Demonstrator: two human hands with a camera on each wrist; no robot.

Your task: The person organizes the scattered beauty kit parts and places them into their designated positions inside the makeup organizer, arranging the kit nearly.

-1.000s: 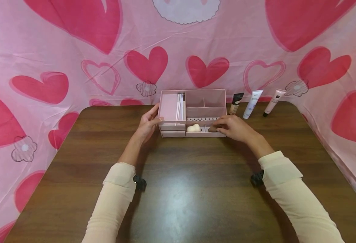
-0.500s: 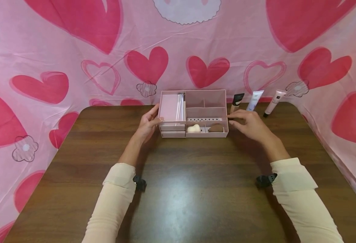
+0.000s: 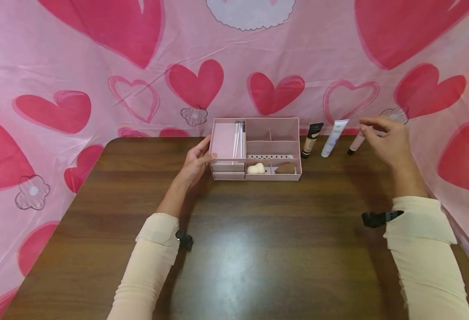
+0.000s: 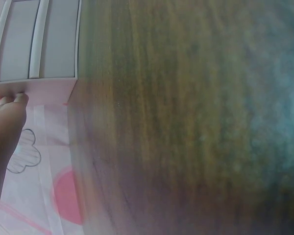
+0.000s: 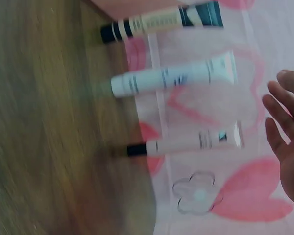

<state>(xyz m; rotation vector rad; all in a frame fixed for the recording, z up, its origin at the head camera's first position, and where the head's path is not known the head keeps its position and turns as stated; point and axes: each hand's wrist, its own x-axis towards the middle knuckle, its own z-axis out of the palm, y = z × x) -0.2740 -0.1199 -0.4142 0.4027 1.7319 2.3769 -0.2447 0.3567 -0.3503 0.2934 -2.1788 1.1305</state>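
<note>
A pink desk organizer [image 3: 272, 148] stands at the back of the table. My left hand [image 3: 196, 164] holds its left side, thumb at the top edge and fingers along the outer wall; the left wrist view shows fingertips against that wall. Slim white-handled brushes [image 3: 238, 140] stand in it. A cream sponge [image 3: 256, 168] and a brown sponge [image 3: 285, 168] lie in its front compartments. My right hand [image 3: 390, 140] hovers at the pink tube [image 3: 356, 144], partly covering it in the head view. In the right wrist view the fingers are apart from the pink tube [image 5: 186, 142].
A white tube [image 3: 335, 138] and a black-capped beige tube [image 3: 312, 141] stand upright between the organizer and the pink tube. A heart-print cloth [image 3: 234, 66] hangs right behind the table [image 3: 234, 240].
My right hand has left the brown sponge in the front compartment and moved right, past the organizer's side and two tubes, to the pink tube. The left hand stays at the organizer.
</note>
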